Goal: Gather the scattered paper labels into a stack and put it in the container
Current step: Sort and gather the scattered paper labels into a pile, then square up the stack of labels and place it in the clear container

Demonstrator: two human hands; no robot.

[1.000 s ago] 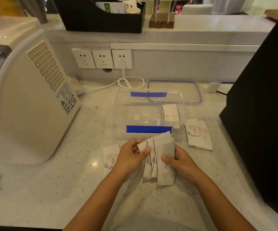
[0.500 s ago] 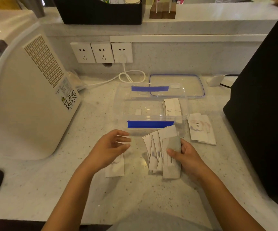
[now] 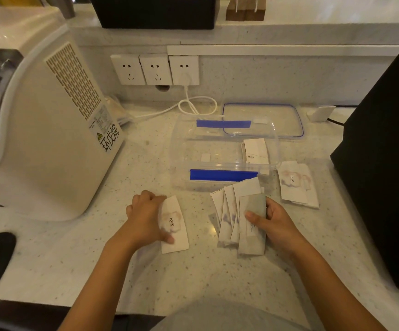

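Two hands work over a pale speckled stone counter [image 3: 57, 256]. Your right hand [image 3: 277, 223] pinches a fanned bunch of labels [image 3: 231, 211] at center right of the frame, thumb pressed on the grey top slip; the fan's long axis runs up and down the frame, its top edges touching the near wall of the container [image 3: 222, 149]. Your left hand [image 3: 145, 216] is closed on a single label [image 3: 175, 225] at center, fingers curled at its top edge and thumb at the lower edge. That label is a thin, slightly curved strip of white paper printed "love" over a faint pink blotch, lying lengthwise up the frame and tilted a little left.

Half a second ago this hand was open above the label with fingers spread; now it has clamped on, and the label's printed face shows.

The container is clear glossy plastic, rectangular with rounded corners and blue clip bars on its long sides; a few labels [image 3: 255, 151] lean against its right end. Its flat clear lid [image 3: 263, 119] lies just behind. More loose labels [image 3: 296, 182] lie flat at the right, beside the container.
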